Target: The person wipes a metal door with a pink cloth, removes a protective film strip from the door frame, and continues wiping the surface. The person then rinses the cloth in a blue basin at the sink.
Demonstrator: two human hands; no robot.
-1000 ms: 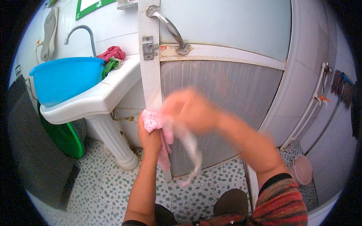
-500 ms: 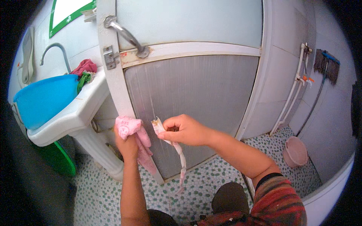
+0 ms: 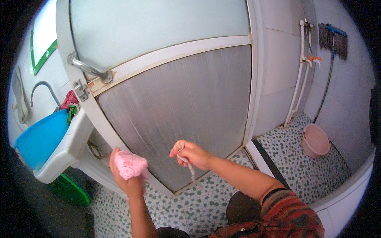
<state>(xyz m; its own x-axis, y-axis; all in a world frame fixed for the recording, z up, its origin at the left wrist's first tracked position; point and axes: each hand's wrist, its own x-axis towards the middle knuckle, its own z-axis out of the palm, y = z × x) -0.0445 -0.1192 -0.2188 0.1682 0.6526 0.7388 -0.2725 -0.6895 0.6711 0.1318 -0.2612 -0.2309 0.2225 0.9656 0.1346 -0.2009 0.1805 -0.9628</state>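
My left hand point(image 3: 134, 188) is closed around a bunched pink cloth point(image 3: 130, 165) with reddish printing on it, in front of the door's lower left edge. Pinched in my right hand point(image 3: 197, 156) is a long, thin, whitish strip point(image 3: 191, 171), like peeled tape. Its upper end curls between my fingers and its tail dangles over the tiled floor. Behind both hands stands a white-framed door point(image 3: 186, 91) with a grey lower panel and a frosted upper one. Pale streaks run down the grey panel.
To the left, a white washbasin point(image 3: 73, 148) carries a blue tub point(image 3: 41, 139). A metal handle point(image 3: 90, 68) sticks out from the door frame. Beyond a raised sill on the right are a pink bucket point(image 3: 315, 141), white pipes point(image 3: 297, 87) and a hanging mop point(image 3: 333, 39).
My view has shifted right, so the door and basin sit further left. My right hand has moved lower, and the strip's upper end, which stuck out flat before, is now crumpled in its fingers.
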